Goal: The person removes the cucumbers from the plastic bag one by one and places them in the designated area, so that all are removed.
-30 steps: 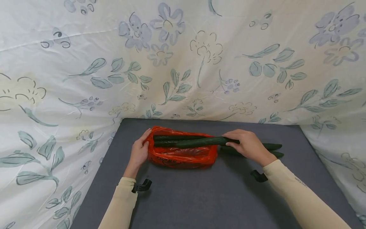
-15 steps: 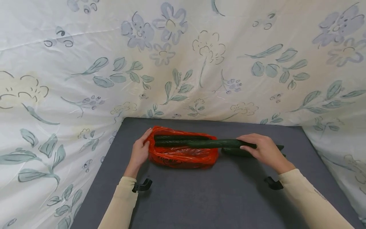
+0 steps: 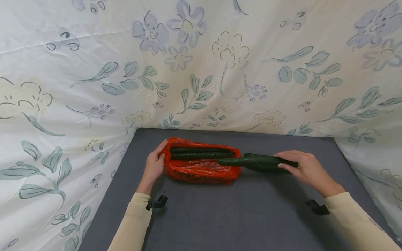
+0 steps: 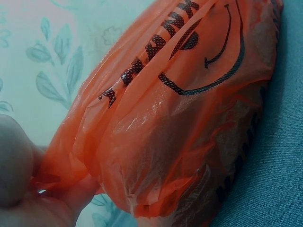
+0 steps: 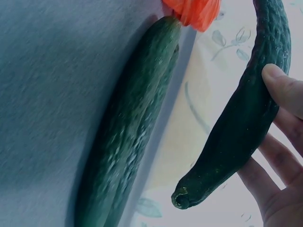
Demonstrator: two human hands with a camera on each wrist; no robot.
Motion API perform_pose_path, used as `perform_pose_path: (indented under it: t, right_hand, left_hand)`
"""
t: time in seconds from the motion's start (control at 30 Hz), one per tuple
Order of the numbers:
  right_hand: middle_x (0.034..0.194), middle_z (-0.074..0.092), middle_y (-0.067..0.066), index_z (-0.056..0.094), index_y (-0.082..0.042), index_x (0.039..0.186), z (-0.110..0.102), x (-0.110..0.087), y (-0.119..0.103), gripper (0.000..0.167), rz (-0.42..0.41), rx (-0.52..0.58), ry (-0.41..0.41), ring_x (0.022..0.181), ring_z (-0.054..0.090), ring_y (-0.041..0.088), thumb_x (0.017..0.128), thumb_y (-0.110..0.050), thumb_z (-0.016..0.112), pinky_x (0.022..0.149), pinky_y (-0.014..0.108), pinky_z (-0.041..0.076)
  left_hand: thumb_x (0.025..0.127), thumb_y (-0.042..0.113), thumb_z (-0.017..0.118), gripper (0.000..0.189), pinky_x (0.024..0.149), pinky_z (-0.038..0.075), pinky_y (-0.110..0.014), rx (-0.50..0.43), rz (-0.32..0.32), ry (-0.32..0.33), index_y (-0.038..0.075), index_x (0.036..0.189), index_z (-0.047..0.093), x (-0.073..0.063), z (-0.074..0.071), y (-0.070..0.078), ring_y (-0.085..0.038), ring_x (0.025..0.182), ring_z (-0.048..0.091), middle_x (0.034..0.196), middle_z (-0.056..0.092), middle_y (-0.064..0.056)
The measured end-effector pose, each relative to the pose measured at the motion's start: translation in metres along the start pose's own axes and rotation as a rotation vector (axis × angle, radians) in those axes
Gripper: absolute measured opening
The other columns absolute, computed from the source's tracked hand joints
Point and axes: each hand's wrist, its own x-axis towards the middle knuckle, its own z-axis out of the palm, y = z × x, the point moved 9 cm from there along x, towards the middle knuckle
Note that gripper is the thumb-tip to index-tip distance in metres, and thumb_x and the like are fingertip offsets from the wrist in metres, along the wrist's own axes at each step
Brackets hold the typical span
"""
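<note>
Pinches the left rim of the red bag (image 3: 198, 178) between thumb and fingers of the left hand (image 3: 154, 165), mouth spread wide. Contains two cucumbers (image 3: 201, 155), side by side along the back, with slack plastic in front. Farther right, reaches over the right rim with a third cucumber (image 3: 251, 161), grasped in the curled fingers of the right hand (image 3: 304, 169). Just right of the bag, has two more cucumbers (image 5: 124, 123) on the grey table (image 3: 201, 216). Looks roughly half done: two bagged, two out, one between, not yet set down.
</note>
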Motion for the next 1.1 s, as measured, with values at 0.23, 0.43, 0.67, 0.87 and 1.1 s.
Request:
perform_pose_path:
  t: [0.23,0.43,0.67,0.87,1.1]
  right_hand:
    - [0.120,0.079,0.005,0.081,-0.015,0.129,-0.006,-0.018,0.014,0.051,0.014,-0.033,0.018,0.105,0.075,0.030,0.081,-0.007,0.094,0.080,0.055,0.060]
    - [0.120,0.079,0.009,0.080,-0.013,0.130,-0.012,-0.032,0.027,0.053,0.037,-0.055,0.018,0.103,0.075,0.033,0.079,-0.006,0.095,0.069,0.049,0.062]
    - [0.118,0.079,0.010,0.081,-0.012,0.128,-0.014,-0.047,0.038,0.051,0.080,-0.091,0.006,0.099,0.076,0.033,0.079,-0.008,0.095,0.068,0.049,0.062]
    - [0.117,0.079,0.015,0.080,-0.011,0.127,-0.011,-0.058,0.049,0.051,0.102,-0.090,-0.010,0.095,0.076,0.039,0.079,-0.007,0.095,0.070,0.056,0.061]
    - [0.114,0.080,0.010,0.081,-0.011,0.128,-0.005,-0.071,0.059,0.050,0.135,-0.100,-0.033,0.090,0.076,0.033,0.081,-0.010,0.095,0.062,0.041,0.058]
  left_hand:
    - [0.111,-0.006,0.045,0.055,0.122,0.038,-0.052,-0.032,0.002,0.003,0.009,0.165,0.048,0.000,0.002,-0.001,-0.027,0.158,0.036,0.170,0.044,-0.004]
    - [0.111,-0.005,0.045,0.055,0.125,0.033,-0.051,-0.025,0.007,0.011,0.008,0.164,0.049,0.002,0.002,0.001,-0.026,0.157,0.036,0.169,0.045,-0.002]
    - [0.110,-0.007,0.045,0.055,0.125,0.033,-0.051,-0.019,0.006,0.014,0.007,0.164,0.049,0.003,0.001,-0.001,-0.026,0.157,0.036,0.169,0.045,-0.004]
    - [0.111,-0.006,0.045,0.056,0.125,0.033,-0.051,-0.014,0.008,0.010,0.009,0.165,0.048,0.003,0.000,-0.002,-0.026,0.158,0.036,0.169,0.044,-0.005]
    - [0.111,-0.005,0.045,0.055,0.126,0.031,-0.050,-0.025,0.000,0.014,0.008,0.164,0.049,0.005,0.002,-0.002,-0.024,0.158,0.035,0.169,0.045,-0.004]
